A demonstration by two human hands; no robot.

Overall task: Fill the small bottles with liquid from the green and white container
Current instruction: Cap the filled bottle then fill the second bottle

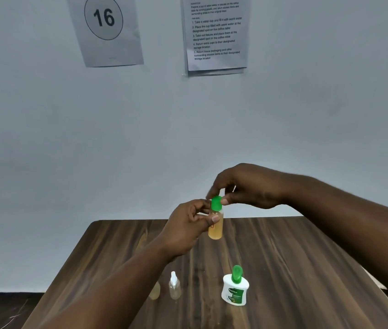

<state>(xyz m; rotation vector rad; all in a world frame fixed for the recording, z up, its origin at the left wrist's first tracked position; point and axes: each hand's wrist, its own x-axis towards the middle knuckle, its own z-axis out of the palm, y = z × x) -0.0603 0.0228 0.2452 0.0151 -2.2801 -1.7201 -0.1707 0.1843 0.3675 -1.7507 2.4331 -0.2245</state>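
Note:
My left hand (189, 224) grips a small clear bottle (215, 227) of amber liquid, held upright above the wooden table (283, 257). My right hand (247, 186) pinches the bottle's green cap (216, 203) from above. The green and white container (235, 290) stands on the table nearer to me, its green flip lid standing open. Left of it stands a small clear bottle with a white spray top (174, 286). Another small bottle (154, 292) with amber liquid is partly hidden behind my left forearm.
The table butts against a pale wall. Two paper sheets hang on the wall, one with the number 16 (104, 27) and one with printed text (215, 32). Dark floor shows at the lower left.

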